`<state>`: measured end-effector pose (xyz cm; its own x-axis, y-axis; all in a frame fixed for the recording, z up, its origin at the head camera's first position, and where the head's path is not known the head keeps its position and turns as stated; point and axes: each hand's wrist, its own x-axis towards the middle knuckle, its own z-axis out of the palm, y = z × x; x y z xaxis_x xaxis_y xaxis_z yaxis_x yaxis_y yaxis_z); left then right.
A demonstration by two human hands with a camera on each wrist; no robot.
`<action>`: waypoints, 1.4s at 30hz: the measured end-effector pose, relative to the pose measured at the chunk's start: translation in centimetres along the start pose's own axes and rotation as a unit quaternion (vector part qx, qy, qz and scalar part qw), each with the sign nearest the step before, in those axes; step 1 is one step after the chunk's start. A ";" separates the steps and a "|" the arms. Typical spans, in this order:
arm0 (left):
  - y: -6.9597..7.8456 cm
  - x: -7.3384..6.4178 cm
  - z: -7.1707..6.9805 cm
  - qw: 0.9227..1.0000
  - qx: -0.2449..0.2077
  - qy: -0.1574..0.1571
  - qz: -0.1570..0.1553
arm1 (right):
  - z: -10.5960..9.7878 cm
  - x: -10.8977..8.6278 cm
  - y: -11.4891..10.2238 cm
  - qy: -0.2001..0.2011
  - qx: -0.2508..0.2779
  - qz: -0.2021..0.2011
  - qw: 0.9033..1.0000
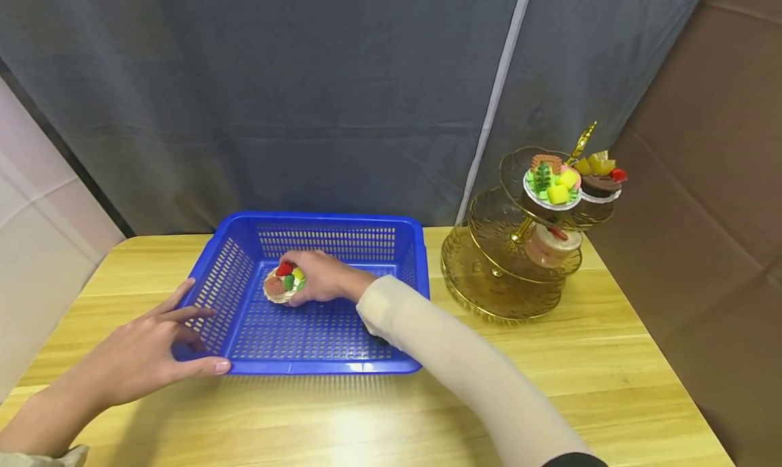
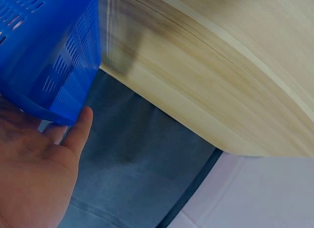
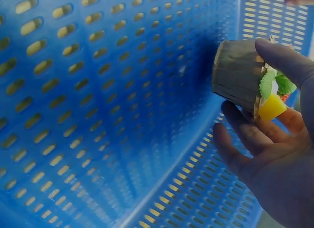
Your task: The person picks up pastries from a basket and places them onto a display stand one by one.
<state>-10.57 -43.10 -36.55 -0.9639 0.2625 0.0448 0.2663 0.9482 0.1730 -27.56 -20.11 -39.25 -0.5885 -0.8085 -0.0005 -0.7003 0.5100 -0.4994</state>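
A toy cupcake (image 1: 282, 285) with a strawberry, a biscuit and green and yellow pieces on top is in my right hand (image 1: 320, 275), low inside the blue basket (image 1: 324, 367). The right wrist view shows the paper cup (image 3: 238, 73) of this cupcake tilted on its side, thumb at its upper rim and fingers beneath, close to the perforated floor. My left hand (image 1: 143, 355) holds the basket's near left corner, thumb along the front rim and fingers over the left rim. In the left wrist view that hand (image 2: 39, 164) is at the basket's edge.
On the right stands a gold three-tier stand (image 1: 501, 297). Its top tier bears a green-topped cupcake (image 1: 552, 185) and a chocolate one (image 1: 601, 185); a pinkish cake (image 1: 552, 246) sits lower. A grey curtain (image 1: 305, 100) hangs behind the wooden table (image 1: 293, 419).
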 end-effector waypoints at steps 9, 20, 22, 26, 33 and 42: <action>0.0 0.1 0.0 1.000 0.003 0.006 0.005 | -2.0 -1.1 -0.8 0.015 0.051 -0.032 0.998; -0.2 -0.1 0.1 1.000 0.000 0.008 -0.002 | -5.3 -3.4 -1.5 0.052 0.111 -0.057 0.991; -0.2 -0.1 0.1 1.000 0.000 0.009 -0.002 | -5.9 -4.0 -1.6 0.060 0.119 -0.064 0.989; -0.2 -0.1 0.1 1.000 0.000 0.015 0.004 | -7.4 -6.1 -1.5 0.082 0.124 -0.076 0.986; -0.3 0.0 0.2 1.000 0.005 0.019 0.008 | -9.6 -9.9 -0.7 0.096 0.093 -0.082 0.988; -0.3 0.0 0.4 1.000 0.003 0.018 0.007 | -10.6 -13.5 0.8 0.128 0.081 -0.085 0.985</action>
<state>-10.65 -43.30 -36.99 -0.9593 0.2699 0.0829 0.2803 0.9455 0.1656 -24.47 -5.65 -30.49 -0.5650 -0.7670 0.3043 -0.7364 0.3023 -0.6052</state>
